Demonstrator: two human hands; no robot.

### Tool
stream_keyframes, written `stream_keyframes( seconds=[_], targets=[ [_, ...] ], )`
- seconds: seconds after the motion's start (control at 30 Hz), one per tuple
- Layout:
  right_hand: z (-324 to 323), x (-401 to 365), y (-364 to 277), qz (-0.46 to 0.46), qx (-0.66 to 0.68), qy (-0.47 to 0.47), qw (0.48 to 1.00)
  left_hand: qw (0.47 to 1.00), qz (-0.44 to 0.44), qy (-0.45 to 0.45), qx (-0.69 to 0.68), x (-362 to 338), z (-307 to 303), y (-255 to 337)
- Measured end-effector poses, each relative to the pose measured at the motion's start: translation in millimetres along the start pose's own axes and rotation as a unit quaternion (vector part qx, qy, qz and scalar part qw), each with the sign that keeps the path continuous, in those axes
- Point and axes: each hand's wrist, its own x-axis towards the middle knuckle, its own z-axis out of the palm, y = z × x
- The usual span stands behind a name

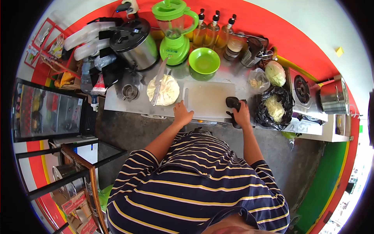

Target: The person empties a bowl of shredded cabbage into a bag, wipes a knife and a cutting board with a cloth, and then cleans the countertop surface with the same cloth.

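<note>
My left hand (182, 114) rests at the near left corner of the white cutting board (210, 97), fingers spread. Just beyond it sits a pale, wrinkled piece that looks like cut cabbage (168, 91), with a knife (157, 84) lying across it. At the board's right edge, my right hand (241, 114) is closed on a crumpled black thing (233, 103), which looks like a plastic bag. Part of it hangs down by the counter's front edge. Farther right, pale shreds (274, 108) fill an open black plastic bag (260, 104).
Behind the board stand a green bowl (204, 62), a green blender (174, 46) and several pump bottles (212, 31). A metal cup (129, 92) is at the left. A whole cabbage (276, 73), a clear bag (258, 80) and a stove (303, 89) are on the right.
</note>
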Motion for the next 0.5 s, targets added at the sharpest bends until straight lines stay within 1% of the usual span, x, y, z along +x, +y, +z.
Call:
stream_keyframes(
  seconds=[0.03,0.07,0.1,0.13,0.17,0.23,0.27,0.3,0.37,0.4,0.43,0.5],
  targets=[
    [6.4,-4.8,7.3,0.004,0.0,0.004,1.0,0.999,-0.032,0.005,-0.041,0.5,-0.3,5.1],
    [15.4,-11.6,13.5,-0.033,0.011,0.021,0.999,0.999,-0.027,0.002,-0.039,2.4,-0.8,10.5],
    [18.2,-17.4,12.3,-0.069,0.022,0.037,0.997,0.995,-0.068,0.007,-0.074,5.0,-1.1,15.2],
    [17.0,-18.8,13.3,-0.059,0.023,0.01,0.998,0.988,-0.109,0.011,-0.109,7.7,-0.9,19.6],
    [17.0,-18.1,14.2,-0.054,0.024,0.011,0.998,0.989,-0.107,0.007,-0.105,10.4,-0.5,23.1],
    [15.3,-19.6,12.0,-0.037,0.017,-0.021,0.999,0.986,-0.139,0.031,-0.088,10.8,4.2,26.6],
    [14.4,-20.1,11.6,-0.03,0.017,-0.027,0.999,0.983,-0.156,0.06,-0.077,10.9,7.2,28.9],
    [16.2,-20.6,15.5,-0.019,0.016,-0.027,0.999,0.984,-0.155,0.05,-0.073,11.3,9.8,28.1],
    [17.4,-21.8,23.4,-0.061,0.028,-0.005,0.998,0.969,-0.182,0.08,-0.149,14.5,11.1,23.3],
    [13.5,-22.7,23.2,-0.055,0.041,-0.008,0.998,0.969,-0.177,0.105,-0.134,15.1,16.1,19.0],
    [13.3,-24.6,28.6,-0.051,0.041,-0.004,0.998,0.971,-0.173,0.101,-0.132,14.3,18.5,9.9],
    [13.5,-19.5,36.7,-0.074,0.087,0.034,0.993,0.975,-0.1,0.048,-0.194,13.1,17.2,-3.6]
  ],
)
